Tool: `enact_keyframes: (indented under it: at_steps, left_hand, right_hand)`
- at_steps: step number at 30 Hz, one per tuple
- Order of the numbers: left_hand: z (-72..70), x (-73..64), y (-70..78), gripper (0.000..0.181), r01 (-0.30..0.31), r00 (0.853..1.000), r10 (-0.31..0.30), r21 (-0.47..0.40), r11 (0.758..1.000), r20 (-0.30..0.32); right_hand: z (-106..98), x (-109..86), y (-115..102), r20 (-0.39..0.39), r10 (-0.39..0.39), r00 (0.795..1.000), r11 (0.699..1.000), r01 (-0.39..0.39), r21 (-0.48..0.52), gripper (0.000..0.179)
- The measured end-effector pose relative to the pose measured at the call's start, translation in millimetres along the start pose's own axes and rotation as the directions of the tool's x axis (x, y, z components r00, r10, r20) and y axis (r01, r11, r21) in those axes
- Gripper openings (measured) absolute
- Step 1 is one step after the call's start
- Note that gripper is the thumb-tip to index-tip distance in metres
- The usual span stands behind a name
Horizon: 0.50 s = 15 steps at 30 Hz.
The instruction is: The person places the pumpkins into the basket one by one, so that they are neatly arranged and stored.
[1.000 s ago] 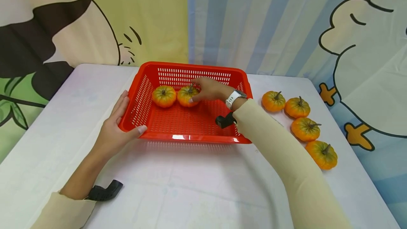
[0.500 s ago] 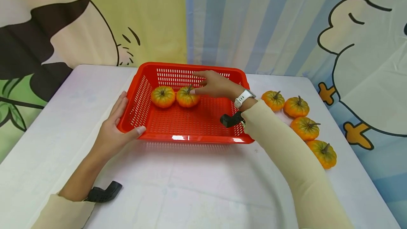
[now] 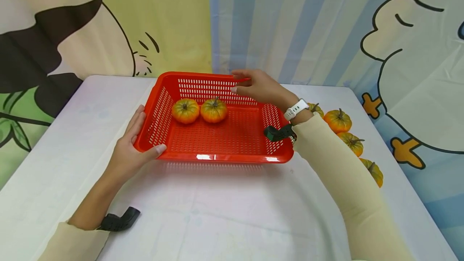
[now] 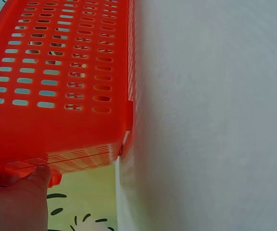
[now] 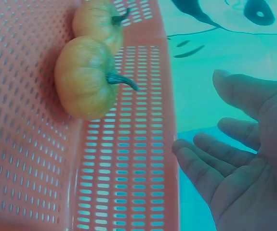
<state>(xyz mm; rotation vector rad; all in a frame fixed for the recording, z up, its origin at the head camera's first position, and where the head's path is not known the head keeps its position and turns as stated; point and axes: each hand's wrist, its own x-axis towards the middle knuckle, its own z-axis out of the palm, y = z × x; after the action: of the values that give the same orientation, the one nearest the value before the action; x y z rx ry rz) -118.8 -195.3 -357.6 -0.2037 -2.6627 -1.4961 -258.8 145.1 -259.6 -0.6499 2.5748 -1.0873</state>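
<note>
A red plastic basket (image 3: pixel 217 158) with slotted walls stands on the table. Two small orange-green pumpkins lie side by side inside it: the left pumpkin (image 3: pixel 185 111) and the right pumpkin (image 3: pixel 214 110). My left hand (image 3: pixel 131 148) holds the basket's front left corner, thumb at the front rim and fingers along the left side. In the left wrist view only part of that hand (image 4: pixel 25 199) shows, against the red wall. Above the basket's back right part, my right hand (image 3: pixel 262 88) is raised with loose fingers and nothing in them, apart from the pumpkins.
Several more pumpkins (image 3: pixel 338 121) lie in a row on the table right of the basket, partly behind my right forearm. The white-covered table (image 3: pixel 203 212) extends in front of the basket. A cartoon-printed cloth (image 3: pixel 246 23) hangs behind the table.
My right hand has let go of the right pumpkin in the basket, then risen and moved right, toward the back rim. The left hand and the basket have stayed nearly still.
</note>
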Motion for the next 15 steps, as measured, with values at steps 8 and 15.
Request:
enact_keyframes:
  at_steps: [8,15]
  left_hand:
    - [0.8,-1.2,0.6,0.097,-0.002,1.0,0.002,0.009,1.0,0.002]
    - [0.4,-1.4,0.9,0.096,-0.022,1.0,0.022,0.012,1.0,-0.003]
  right_hand:
    - [-11,-15.1,10,-0.081,-0.037,0.996,0.996,0.043,0.084,0.055]
    - [-24,-30.7,28,-0.165,-0.003,0.986,0.998,0.014,0.065,0.055]
